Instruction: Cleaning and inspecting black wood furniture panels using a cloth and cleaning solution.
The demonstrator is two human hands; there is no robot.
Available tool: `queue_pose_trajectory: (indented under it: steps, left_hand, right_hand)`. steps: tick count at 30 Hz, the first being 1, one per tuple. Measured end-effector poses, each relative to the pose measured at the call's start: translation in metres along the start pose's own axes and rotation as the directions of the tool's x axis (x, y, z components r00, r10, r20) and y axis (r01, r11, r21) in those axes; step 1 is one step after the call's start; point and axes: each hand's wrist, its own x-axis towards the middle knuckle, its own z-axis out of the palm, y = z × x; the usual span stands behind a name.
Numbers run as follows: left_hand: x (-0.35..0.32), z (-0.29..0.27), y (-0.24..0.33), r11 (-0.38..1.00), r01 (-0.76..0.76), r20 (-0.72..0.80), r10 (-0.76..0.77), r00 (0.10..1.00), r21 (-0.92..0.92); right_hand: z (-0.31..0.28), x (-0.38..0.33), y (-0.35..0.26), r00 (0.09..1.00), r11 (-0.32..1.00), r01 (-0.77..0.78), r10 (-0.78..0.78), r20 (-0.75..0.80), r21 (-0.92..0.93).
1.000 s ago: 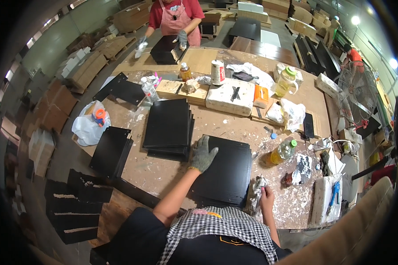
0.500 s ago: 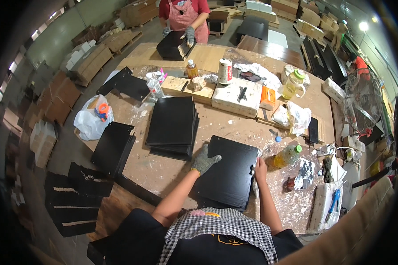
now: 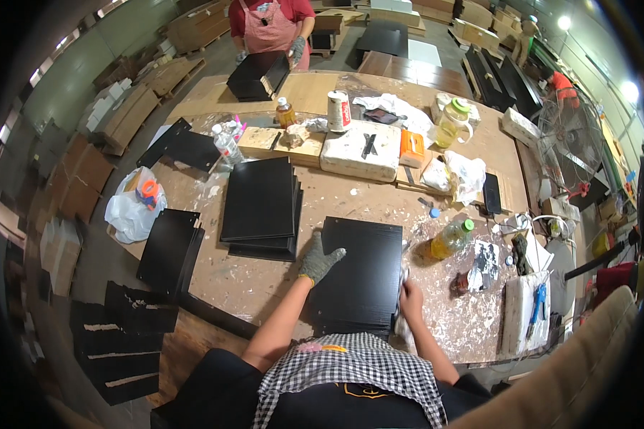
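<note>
A stack of black panels (image 3: 358,268) lies in front of me on the worktable, its edges slightly uneven. Along the stack's left edge rests my left hand (image 3: 320,263), in a grey glove, thumb stretched over the top panel and apart from the fingers. My right hand (image 3: 411,300) is bare and closed around a white cloth (image 3: 402,329) at the right edge of the same stack; its fingertips are partly hidden. Further left and back is another stack of black panels (image 3: 259,200). A third black stack (image 3: 166,250) sits at the table's left edge.
Right of me stand a green-capped bottle (image 3: 451,239) and a white block with a blue-handled tool (image 3: 537,311). Behind are a white foam block (image 3: 361,154), an orange box (image 3: 412,149) and a phone (image 3: 491,193). A gloved co-worker (image 3: 272,28) handles black panels (image 3: 259,75) across the table.
My right hand has slid nearer to me along the stack's right edge with the cloth. My left hand stays at the left edge. The whole view has shifted slightly. The co-worker's hands have moved.
</note>
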Motion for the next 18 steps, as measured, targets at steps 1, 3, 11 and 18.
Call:
queue_pose_trajectory:
  steps: [1, 3, 11, 18]
  left_hand:
    - [0.006, 0.003, 0.000, 1.000, -0.020, 0.034, 0.020, 0.999, 0.008]
    - [0.008, 0.006, 0.001, 0.999, -0.051, 0.061, 0.050, 0.997, 0.016]
    - [0.004, 0.004, 0.010, 0.999, -0.032, -0.107, 0.028, 0.994, -0.042]
    - [0.014, 0.010, -0.005, 0.996, -0.047, -0.103, 0.039, 0.994, -0.079]
  right_hand:
    - [0.009, 0.023, 0.005, 0.997, 1.000, 0.012, -0.011, -0.080, 0.020]
    - [0.012, 0.061, 0.003, 0.996, 1.000, -0.009, 0.009, -0.087, 0.001]
    - [-0.007, -0.053, 0.003, 0.996, 0.985, -0.081, 0.085, -0.020, 0.153]
    - [-0.108, -0.072, 0.006, 0.863, 0.792, -0.503, 0.440, 0.250, 0.345]
